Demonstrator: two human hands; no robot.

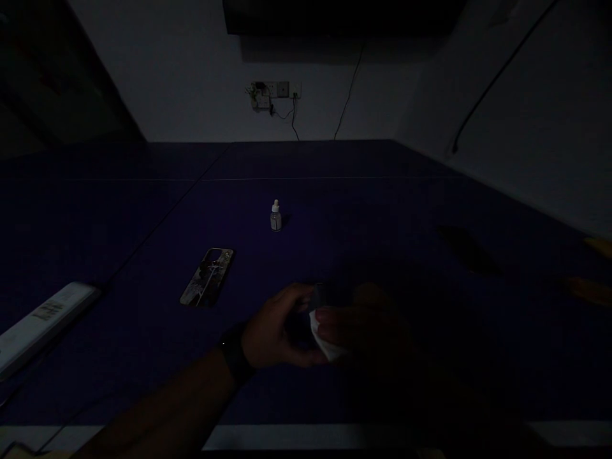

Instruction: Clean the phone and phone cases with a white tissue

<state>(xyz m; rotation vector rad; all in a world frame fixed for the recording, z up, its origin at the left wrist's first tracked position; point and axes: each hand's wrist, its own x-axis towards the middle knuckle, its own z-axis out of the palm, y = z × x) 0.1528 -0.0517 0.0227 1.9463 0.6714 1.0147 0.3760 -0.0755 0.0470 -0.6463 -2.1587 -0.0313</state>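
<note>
The left hand [270,333], with a black wristwatch [236,352] on its wrist, is bent into a C, a gap showing between thumb and forefinger; its fingertips rest at the upper left edge of a small dark object [326,294] and its thumb reaches in below, so the object is held between them. The right hand [356,322] lies in deep shadow; its fingers are close together and bent over a white cloth [327,344], gripping it against the near side of the same object, while the rest of that hand is too dark to make out. The dark object sits between the two hands, in front of the person and above the near part of the blue-purple table [143,357]; its upper part looks blocky and greyish black, its lower part is covered by the cloth and fingers, and what exactly it is cannot be told. The cloth is thin, pale and creased, narrowing to a point at the bottom near the left thumb. Beyond the hands, a small dropper bottle [276,220] with a white cap and pale label stands upright; to its left and nearer lies a patterned phone case [208,277], its camera cutout toward the far side.
</note>
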